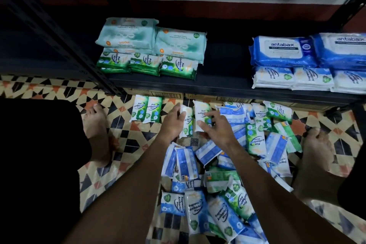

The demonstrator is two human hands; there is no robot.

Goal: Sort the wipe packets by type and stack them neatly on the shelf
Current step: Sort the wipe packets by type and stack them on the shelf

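Observation:
A heap of small wipe packets, several green pine point(255, 138) and several blue fragrance-free point(196, 210), lies on the tiled floor. My left hand point(174, 121) grips one green pine packet point(187, 123) by its left side. My right hand point(213, 127) pinches a second green pine packet point(202, 114) beside it. Two more green packets point(146, 109) lie side by side to the left. On the black shelf point(223, 69) stand green pine stacks point(146, 63) under pale teal guardian packs point(152, 37), and white-blue fragrance-free stacks point(293, 78) under blue antabax packs point(285, 51).
A black shelf upright point(65, 37) slants down at the left. My bare feet rest on the patterned floor point(126, 138), the left foot point(95, 125) and the right foot point(315, 156), on either side of the heap. Cardboard boxes point(168, 95) sit under the shelf.

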